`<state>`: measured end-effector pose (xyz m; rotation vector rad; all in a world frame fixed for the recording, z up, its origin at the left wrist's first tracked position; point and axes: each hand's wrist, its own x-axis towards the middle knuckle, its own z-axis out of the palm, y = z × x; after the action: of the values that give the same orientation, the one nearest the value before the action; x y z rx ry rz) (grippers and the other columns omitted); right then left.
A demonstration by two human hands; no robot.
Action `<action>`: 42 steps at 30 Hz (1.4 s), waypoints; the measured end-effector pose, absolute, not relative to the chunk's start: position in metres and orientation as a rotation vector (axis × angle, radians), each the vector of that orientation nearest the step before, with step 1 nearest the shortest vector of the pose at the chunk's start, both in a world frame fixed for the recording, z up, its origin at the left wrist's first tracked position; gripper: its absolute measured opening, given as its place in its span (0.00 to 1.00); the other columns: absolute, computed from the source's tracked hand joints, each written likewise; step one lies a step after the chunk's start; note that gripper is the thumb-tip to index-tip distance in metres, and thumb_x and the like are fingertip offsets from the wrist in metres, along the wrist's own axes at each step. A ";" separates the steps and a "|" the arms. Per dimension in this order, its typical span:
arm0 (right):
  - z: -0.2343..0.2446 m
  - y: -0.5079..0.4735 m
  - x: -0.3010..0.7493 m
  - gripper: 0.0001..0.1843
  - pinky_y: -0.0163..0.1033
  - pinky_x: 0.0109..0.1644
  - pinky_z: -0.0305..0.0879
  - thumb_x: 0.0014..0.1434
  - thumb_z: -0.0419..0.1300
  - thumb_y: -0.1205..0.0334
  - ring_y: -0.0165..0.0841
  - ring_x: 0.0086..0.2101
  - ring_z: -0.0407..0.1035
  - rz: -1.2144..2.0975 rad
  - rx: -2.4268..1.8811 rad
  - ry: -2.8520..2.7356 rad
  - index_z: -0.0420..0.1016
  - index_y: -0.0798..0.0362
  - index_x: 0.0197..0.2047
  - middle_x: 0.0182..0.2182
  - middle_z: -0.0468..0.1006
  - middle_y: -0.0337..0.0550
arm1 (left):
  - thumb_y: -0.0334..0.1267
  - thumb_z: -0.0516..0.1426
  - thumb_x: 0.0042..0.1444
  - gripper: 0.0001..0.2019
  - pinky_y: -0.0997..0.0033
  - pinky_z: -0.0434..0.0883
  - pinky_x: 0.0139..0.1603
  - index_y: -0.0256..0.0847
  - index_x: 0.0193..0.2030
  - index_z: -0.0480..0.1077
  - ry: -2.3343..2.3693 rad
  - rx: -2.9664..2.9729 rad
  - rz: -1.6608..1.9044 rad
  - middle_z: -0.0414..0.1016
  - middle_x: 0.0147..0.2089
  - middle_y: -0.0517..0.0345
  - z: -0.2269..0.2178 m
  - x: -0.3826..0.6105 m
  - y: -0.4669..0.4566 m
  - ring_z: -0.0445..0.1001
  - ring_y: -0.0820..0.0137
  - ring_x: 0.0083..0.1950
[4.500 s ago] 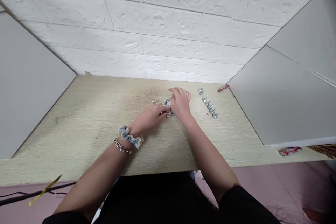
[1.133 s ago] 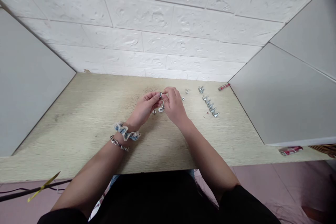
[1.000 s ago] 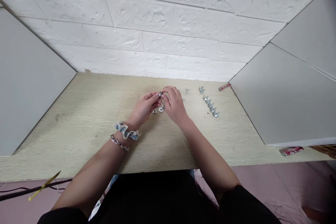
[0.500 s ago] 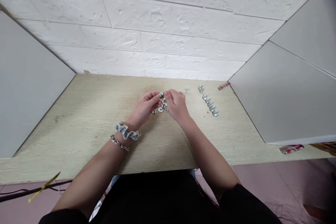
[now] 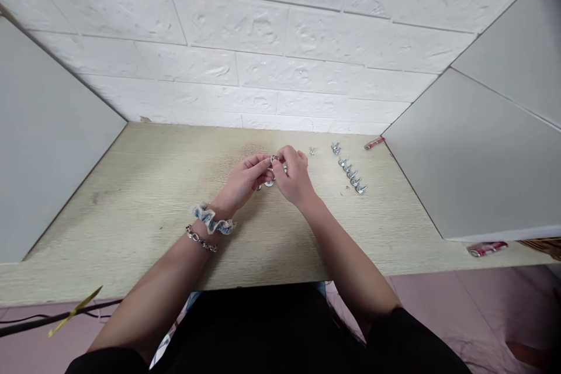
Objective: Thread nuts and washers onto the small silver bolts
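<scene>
Steel fastener (image 5: 274,159) pinched between fingertips of left hand (image 5: 242,178) and right hand (image 5: 294,180); risk of slipping, dropping onto nearby washer (image 5: 269,183), scattering across surface (image 5: 131,216).

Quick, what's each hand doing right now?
Left hand: closed, fingertips pinching a small metal fastener.
Right hand: closed, fingertips on the same small metal fastener.
</scene>
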<state>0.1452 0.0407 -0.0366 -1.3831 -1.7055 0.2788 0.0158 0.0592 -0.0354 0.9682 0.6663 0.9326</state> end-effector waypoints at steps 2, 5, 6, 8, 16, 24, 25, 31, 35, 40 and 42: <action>-0.037 0.041 0.145 0.02 0.51 0.54 0.53 0.56 0.47 0.64 0.33 0.34 0.63 0.250 -1.343 -1.703 0.54 0.49 0.31 0.29 0.66 0.37 | 0.42 0.63 0.48 0.12 0.79 0.67 0.31 0.35 0.35 0.73 0.670 0.956 0.934 0.73 0.28 0.59 -0.036 0.016 0.060 0.69 0.79 0.28; -0.037 0.040 0.145 0.09 0.50 0.54 0.53 0.50 0.46 0.71 0.35 0.38 0.63 0.177 -1.302 -1.683 0.56 0.49 0.35 0.34 0.67 0.40 | 0.42 0.64 0.48 0.12 0.80 0.67 0.30 0.35 0.34 0.72 0.686 0.956 0.951 0.72 0.27 0.60 -0.037 0.018 0.061 0.69 0.80 0.27; -0.037 0.039 0.145 0.12 0.50 0.54 0.53 0.48 0.46 0.73 0.35 0.40 0.63 0.155 -1.294 -1.667 0.56 0.48 0.36 0.35 0.68 0.41 | 0.41 0.64 0.47 0.12 0.80 0.66 0.30 0.35 0.33 0.72 0.690 0.954 0.965 0.71 0.27 0.60 -0.038 0.018 0.062 0.68 0.80 0.26; -0.037 0.038 0.145 0.14 0.50 0.54 0.53 0.47 0.45 0.74 0.36 0.41 0.63 0.131 -1.291 -1.620 0.56 0.48 0.37 0.36 0.68 0.42 | 0.41 0.64 0.46 0.12 0.80 0.66 0.29 0.34 0.32 0.72 0.698 0.944 0.995 0.71 0.27 0.61 -0.038 0.018 0.063 0.68 0.81 0.26; -0.036 0.041 0.146 0.20 0.47 0.48 0.56 0.64 0.43 0.50 0.32 0.30 0.62 0.328 -1.463 -1.606 0.56 0.51 0.24 0.24 0.67 0.37 | 0.38 0.64 0.46 0.10 0.80 0.65 0.28 0.35 0.33 0.73 0.736 0.988 1.023 0.70 0.26 0.61 -0.040 0.020 0.062 0.67 0.81 0.25; -0.040 0.043 0.144 0.20 0.40 0.36 0.56 0.65 0.43 0.52 0.32 0.29 0.61 0.332 -1.461 -1.628 0.55 0.51 0.22 0.23 0.65 0.38 | 0.40 0.64 0.47 0.13 0.80 0.64 0.27 0.35 0.37 0.73 0.749 1.019 0.972 0.72 0.27 0.59 -0.042 0.021 0.062 0.67 0.79 0.26; -0.041 0.044 0.144 0.19 0.40 0.36 0.56 0.65 0.43 0.53 0.32 0.29 0.61 0.319 -1.457 -1.623 0.55 0.51 0.23 0.24 0.65 0.39 | 0.41 0.64 0.47 0.13 0.80 0.64 0.27 0.35 0.37 0.73 0.748 1.020 0.967 0.72 0.27 0.59 -0.043 0.021 0.062 0.68 0.79 0.26; -0.043 0.044 0.143 0.10 0.40 0.38 0.60 0.63 0.45 0.58 0.33 0.34 0.62 0.310 -1.395 -1.620 0.57 0.50 0.30 0.31 0.66 0.41 | 0.43 0.64 0.47 0.13 0.81 0.65 0.28 0.35 0.33 0.72 0.719 0.933 0.977 0.71 0.25 0.60 -0.042 0.021 0.062 0.68 0.80 0.26; -0.044 0.045 0.143 0.07 0.41 0.42 0.63 0.63 0.46 0.60 0.34 0.37 0.62 0.320 -1.334 -1.656 0.59 0.51 0.34 0.36 0.66 0.44 | 0.41 0.64 0.46 0.12 0.81 0.66 0.29 0.34 0.32 0.71 0.712 0.871 0.990 0.71 0.26 0.61 -0.043 0.021 0.063 0.68 0.81 0.26; -0.046 0.045 0.144 0.10 0.45 0.50 0.61 0.56 0.45 0.71 0.36 0.44 0.62 0.273 -1.261 -1.754 0.60 0.51 0.41 0.42 0.67 0.47 | 0.38 0.63 0.47 0.10 0.82 0.66 0.28 0.34 0.30 0.69 0.730 0.804 1.031 0.70 0.25 0.62 -0.043 0.021 0.065 0.67 0.82 0.25; -0.047 0.045 0.144 0.17 0.45 0.51 0.60 0.51 0.45 0.75 0.36 0.45 0.61 0.241 -1.270 -1.726 0.60 0.51 0.43 0.44 0.67 0.47 | 0.37 0.63 0.47 0.09 0.82 0.66 0.27 0.34 0.30 0.69 0.742 0.813 1.044 0.69 0.25 0.62 -0.041 0.021 0.065 0.67 0.82 0.24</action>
<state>0.1444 0.0446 -0.0470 -1.2703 -1.7261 0.2409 0.0208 0.0651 -0.0408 0.8133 0.7423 1.0439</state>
